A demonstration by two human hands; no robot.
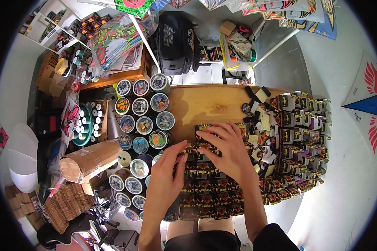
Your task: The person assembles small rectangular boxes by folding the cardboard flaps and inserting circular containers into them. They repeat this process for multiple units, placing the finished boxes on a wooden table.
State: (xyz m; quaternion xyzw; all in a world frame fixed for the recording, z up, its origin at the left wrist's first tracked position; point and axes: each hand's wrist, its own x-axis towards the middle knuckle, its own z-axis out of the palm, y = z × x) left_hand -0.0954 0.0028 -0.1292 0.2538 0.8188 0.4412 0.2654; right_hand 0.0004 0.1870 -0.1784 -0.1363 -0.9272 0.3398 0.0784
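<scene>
Small black printed boxes (211, 197) stand in close rows on the table in front of me. At the upper left of this block, my left hand (165, 173) has its thumb and fingertips closed on the edge of one small black box (191, 152). My right hand (226, 148) lies over the top rows beside it, with its fingers spread apart and fingertips touching the box tops. Part of the boxes under the right palm is hidden.
Several stacks of round tubs with printed lids (144, 124) line the left side of the wooden table (205, 99). To the right are loose dark and cream pieces (262, 121) and many open-flapped black boxes (297, 121). A cardboard-wrapped roll (88, 163) lies left; a black backpack (176, 42) stands beyond.
</scene>
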